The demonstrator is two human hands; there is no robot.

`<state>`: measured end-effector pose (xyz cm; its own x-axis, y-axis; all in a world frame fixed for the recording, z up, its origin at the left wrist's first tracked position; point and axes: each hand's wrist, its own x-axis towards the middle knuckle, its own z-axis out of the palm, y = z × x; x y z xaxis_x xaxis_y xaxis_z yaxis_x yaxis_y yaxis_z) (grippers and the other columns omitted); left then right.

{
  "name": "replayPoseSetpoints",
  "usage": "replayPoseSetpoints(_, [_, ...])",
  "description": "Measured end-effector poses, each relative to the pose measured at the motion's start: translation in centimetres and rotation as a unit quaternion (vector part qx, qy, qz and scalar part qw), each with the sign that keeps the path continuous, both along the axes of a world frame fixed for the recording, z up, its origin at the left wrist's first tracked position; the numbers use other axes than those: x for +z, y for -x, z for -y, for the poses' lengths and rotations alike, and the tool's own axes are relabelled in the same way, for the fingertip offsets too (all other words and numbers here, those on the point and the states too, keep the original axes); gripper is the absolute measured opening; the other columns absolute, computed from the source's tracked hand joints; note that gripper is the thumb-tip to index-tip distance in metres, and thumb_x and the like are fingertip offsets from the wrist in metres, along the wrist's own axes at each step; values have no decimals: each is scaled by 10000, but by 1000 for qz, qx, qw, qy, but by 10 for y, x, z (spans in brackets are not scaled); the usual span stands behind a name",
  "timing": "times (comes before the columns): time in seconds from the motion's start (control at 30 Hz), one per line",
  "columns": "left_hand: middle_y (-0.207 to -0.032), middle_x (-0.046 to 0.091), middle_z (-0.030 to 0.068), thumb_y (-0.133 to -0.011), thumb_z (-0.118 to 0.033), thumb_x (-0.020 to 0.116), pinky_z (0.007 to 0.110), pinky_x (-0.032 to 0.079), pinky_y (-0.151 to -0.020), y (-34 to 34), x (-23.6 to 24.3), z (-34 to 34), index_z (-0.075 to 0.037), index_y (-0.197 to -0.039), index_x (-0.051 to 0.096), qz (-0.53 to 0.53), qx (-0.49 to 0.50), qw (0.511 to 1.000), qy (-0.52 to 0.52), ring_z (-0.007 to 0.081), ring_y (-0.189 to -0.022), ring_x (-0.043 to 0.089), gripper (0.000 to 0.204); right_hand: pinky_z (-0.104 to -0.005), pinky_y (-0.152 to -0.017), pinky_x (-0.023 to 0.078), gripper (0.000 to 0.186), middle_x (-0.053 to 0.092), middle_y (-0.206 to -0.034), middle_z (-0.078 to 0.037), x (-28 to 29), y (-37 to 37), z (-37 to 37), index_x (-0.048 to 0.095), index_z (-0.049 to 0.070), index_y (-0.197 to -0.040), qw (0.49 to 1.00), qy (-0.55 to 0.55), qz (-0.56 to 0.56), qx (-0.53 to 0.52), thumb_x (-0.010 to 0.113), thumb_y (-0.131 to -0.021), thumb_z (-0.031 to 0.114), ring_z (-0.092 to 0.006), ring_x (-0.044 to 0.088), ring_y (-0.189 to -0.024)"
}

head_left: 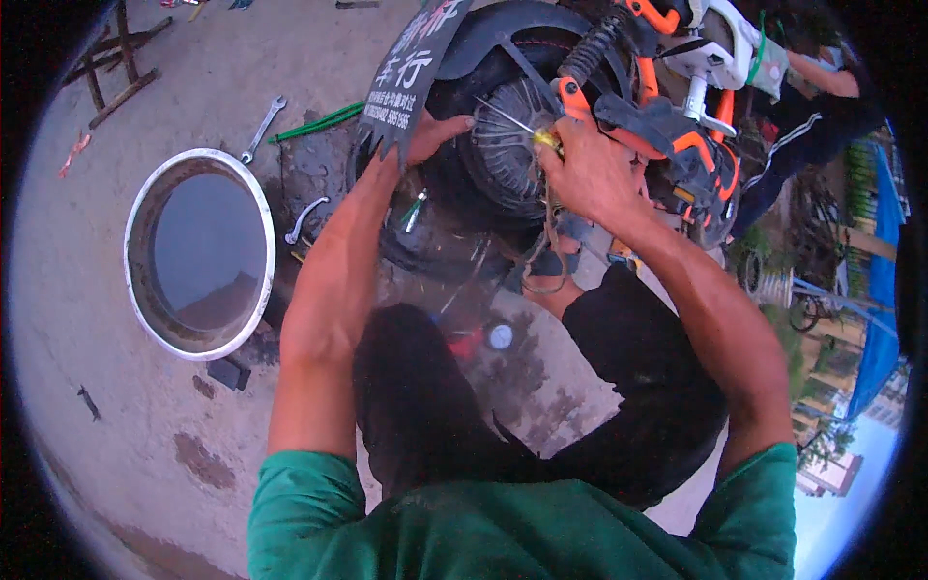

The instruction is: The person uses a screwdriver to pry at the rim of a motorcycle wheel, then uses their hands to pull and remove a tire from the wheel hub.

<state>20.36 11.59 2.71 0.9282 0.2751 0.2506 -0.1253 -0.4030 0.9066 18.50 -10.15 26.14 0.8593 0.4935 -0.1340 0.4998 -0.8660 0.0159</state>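
My right hand (590,169) is closed around the yellow handle of a screwdriver (505,115). The thin shaft points up and left across the ribbed hub of a wheel (503,145). On the left side of that wheel, my left hand (440,135) rests against the black tyre (447,174), its thumb stretched out. A dark mud flap (401,82) with pale lettering covers part of this hand, so most of its fingers are hidden. The wheel belongs to an orange and black two-wheeler, with a shock absorber (594,48) above the hub.
Left of my arm stands a white-rimmed basin (132,280) of water. Nearby lie a wrench (263,128), a second wrench (307,218), green rods (319,123) and a green-handled tool (416,210). A round dial gauge (500,336) lies between my knees. Another person (802,135) is at the upper right.
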Motion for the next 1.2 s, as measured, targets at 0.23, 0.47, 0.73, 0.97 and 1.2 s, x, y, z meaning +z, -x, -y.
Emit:
replayPoseSetpoints(0.23, [-1503, 483, 224, -695, -477, 885, 439, 353, -1183, 7, 7, 3, 61, -1500, 381, -23, -14, 999, 41, 346, -1399, 466, 1092, -541, -800, 570, 282, 698, -1005, -262, 10, -7, -3, 629, -20, -1003, 1000, 2, 23, 7, 604, -911, 245, -443, 705, -917])
replayPoseSetpoints(0.47, [-1498, 499, 202, -709, -425, 902, 427, 369, -1174, 8, 18, 3, 40, -1499, 392, -12, -48, 994, 102, 328, -1386, 486, 1048, -542, -789, 568, 342, 708, -988, -269, -5, -32, -4, 652, -5, -1030, 999, 23, 24, 24, 609, -920, 316, -443, 709, -894])
replayPoseSetpoints(0.73, [-1479, 529, 180, -716, -415, 896, 421, 377, -1167, 7, 10, -3, 23, -1490, 423, 0, -49, 993, 108, 316, -1365, 509, 1008, -561, -700, 554, 417, 708, -797, -243, -11, -42, 5, 683, 5, -926, 998, -14, 14, 66, 654, -933, 421, -450, 703, -770])
replayPoseSetpoints(0.97, [-1536, 428, 230, -711, -404, 891, 416, 305, -1210, 10, 26, 0, 67, -1521, 342, -44, -80, 988, 122, 339, -1434, 404, 1086, -547, -688, 537, 395, 695, -807, -238, -7, -40, 4, 652, -12, -917, 997, -13, 13, 74, 631, -967, 379, -440, 680, -742])
replayPoseSetpoints(1.2, [-1478, 531, 183, -713, -402, 884, 423, 371, -1173, 11, 25, 3, 10, -1501, 412, -40, -59, 986, 148, 320, -1366, 510, 1006, -494, -761, 599, 251, 717, -1029, -241, -24, -12, -31, 635, -17, -1069, 993, 85, 20, 83, 565, -885, 139, -397, 739, -901])
